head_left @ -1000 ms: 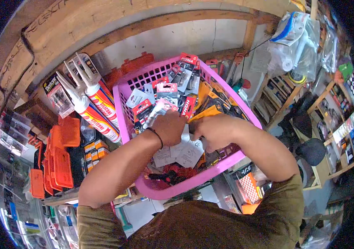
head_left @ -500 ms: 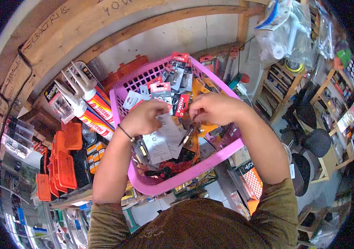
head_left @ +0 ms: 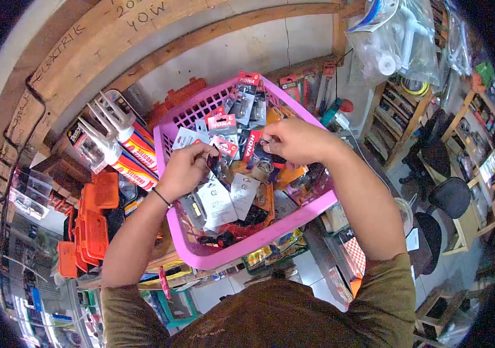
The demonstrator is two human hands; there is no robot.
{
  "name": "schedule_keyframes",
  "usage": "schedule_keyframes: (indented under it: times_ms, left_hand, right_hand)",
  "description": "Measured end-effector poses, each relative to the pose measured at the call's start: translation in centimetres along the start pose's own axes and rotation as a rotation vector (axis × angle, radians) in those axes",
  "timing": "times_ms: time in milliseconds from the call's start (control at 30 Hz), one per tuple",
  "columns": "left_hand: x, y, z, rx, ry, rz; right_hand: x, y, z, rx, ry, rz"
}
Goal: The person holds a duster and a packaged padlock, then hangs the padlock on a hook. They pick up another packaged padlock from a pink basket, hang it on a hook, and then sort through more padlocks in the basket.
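Note:
A pink plastic basket (head_left: 247, 249) stands before me, full of carded hardware packets. Inside its left part, my left hand (head_left: 186, 173) has thumb and fingers pinched at a small dark packet (head_left: 219, 167). My right hand (head_left: 296, 142), over the right part, pinches the top of a clear blister packet (head_left: 263, 169) with a round metallic item in it, whose kind I cannot make out. Red-headed HONA packets (head_left: 222, 123) lie just beyond both hands. Below them rest a white printed card (head_left: 217, 203) and a second white card (head_left: 244, 194).
Sealant tubes (head_left: 134, 165) with white nozzles and orange plastic boxes (head_left: 92, 226) stand left of the basket. At upper right hang clear bags (head_left: 401, 46) with white fittings. Wooden racks (head_left: 389, 122) and a black stool (head_left: 451, 197) are on the right.
My hands have moved apart, the left one leftward and the right one slightly up. A blister packet with a round item now shows at my right fingers. The white cards have shifted.

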State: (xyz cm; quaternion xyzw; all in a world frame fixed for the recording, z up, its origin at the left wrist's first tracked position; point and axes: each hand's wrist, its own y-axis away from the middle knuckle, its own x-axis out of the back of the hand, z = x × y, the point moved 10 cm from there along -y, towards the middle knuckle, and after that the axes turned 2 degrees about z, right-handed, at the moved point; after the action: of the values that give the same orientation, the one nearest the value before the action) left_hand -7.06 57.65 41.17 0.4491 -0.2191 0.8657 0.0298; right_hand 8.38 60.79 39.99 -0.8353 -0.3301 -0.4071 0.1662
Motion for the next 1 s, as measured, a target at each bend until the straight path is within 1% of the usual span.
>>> schedule_keyframes:
  times_ms: [67, 100, 133, 200, 233, 267, 333, 367, 433, 467, 533, 567, 600, 667, 700, 733, 800, 833, 867, 900, 933, 967, 1000]
  left_hand:
    - [-0.8, 0.9, -1.5, 0.361, 0.124, -0.166]
    - [-0.7, 0.8, -1.7, 0.308, 0.114, -0.159]
    - [-0.7, 0.9, -1.8, 0.314, 0.11, -0.158]
    - [-1.1, 0.7, -1.3, 0.309, 0.281, -0.132]
    - [-0.7, 0.4, -0.6, 0.263, 0.179, -0.133]
    - [-0.5, 0.2, -0.2, 0.259, 0.182, -0.136]
    - [-0.6, -0.2, 1.2, 0.114, -0.042, -0.213]
    - [-0.6, -0.3, 1.1, 0.113, -0.036, -0.208]
    - [-1.1, -0.2, 3.0, -0.091, -0.018, -0.267]
    - [-1.2, 0.0, 2.9, -0.09, -0.021, -0.263]
    - [-2.0, 0.3, 2.6, -0.025, 0.016, -0.262]
    - [-1.8, 0.4, 2.5, 0.046, 0.045, -0.239]
    - [-1.9, 0.5, 2.7, 0.039, 0.038, -0.238]
    - [-1.2, 0.4, 1.7, 0.129, 0.067, -0.127]
    - [-1.1, 0.3, 1.1, 0.159, 0.09, -0.089]
    - [-1.3, 0.2, 0.6, 0.157, 0.089, -0.086]
    - [0.0, -0.5, 1.1, -0.007, 0.184, 0.082]
    - [-0.2, -0.9, 0.7, 0.032, 0.324, 0.092]
    - [-0.2, -1.2, 0.6, 0.034, 0.33, 0.093]
    - [-0.8, -1.5, 0.5, 0.06, 0.394, 0.033]
    - [-1.4, -1.7, 0.6, 0.085, 0.455, -0.029]
    - [-2.4, -2.0, 0.4, 0.075, 0.438, -0.091]
    - [-3.2, -1.8, -0.1, 0.076, 0.44, -0.095]
  right_hand:
    - [0.0, -0.1, 0.3, -0.048, -0.081, 0.012]
    - [0.1, 0.0, 0.4, -0.07, -0.116, 0.017]
    - [0.0, -0.1, 0.5, -0.064, -0.12, 0.014]
    - [0.6, -0.2, 0.4, -0.035, -0.173, 0.077]
    - [1.2, -0.1, 0.0, -0.028, -0.134, 0.111]
    - [1.2, -0.2, 0.3, -0.033, -0.133, 0.114]
    - [2.5, -0.2, -1.1, 0.205, -0.02, 0.275]
    - [2.5, -0.3, -1.0, 0.204, -0.013, 0.272]
    - [2.1, -0.2, -1.5, 0.275, -0.037, 0.239]
    - [2.0, -0.2, -1.6, 0.28, -0.035, 0.239]
    - [0.8, -0.1, -1.8, 0.306, 0.004, 0.145]
    - [0.1, 0.0, -2.1, 0.356, 0.018, 0.129]
    - [-0.1, -0.1, -2.3, 0.359, 0.02, 0.139]
    - [-1.3, -0.1, -3.4, 0.415, 0.039, 0.053]
    - [-1.2, -0.2, -3.5, 0.401, 0.035, 0.061]
    - [-1.2, -0.3, -3.7, 0.403, 0.038, 0.062]
    - [-0.6, -0.4, -3.6, 0.396, 0.022, 0.123]
    - [-0.7, -0.5, -3.7, 0.394, 0.026, 0.12]
    - [-0.1, -0.6, -3.5, 0.362, 0.029, 0.183]
    - [0.2, -0.7, -3.3, 0.329, 0.03, 0.245]
    - [-0.1, -0.9, -3.4, 0.326, 0.028, 0.24]
    - [-0.4, -1.3, -2.9, 0.264, 0.029, 0.235]
    - [-0.7, -1.6, -2.4, 0.202, 0.03, 0.233]
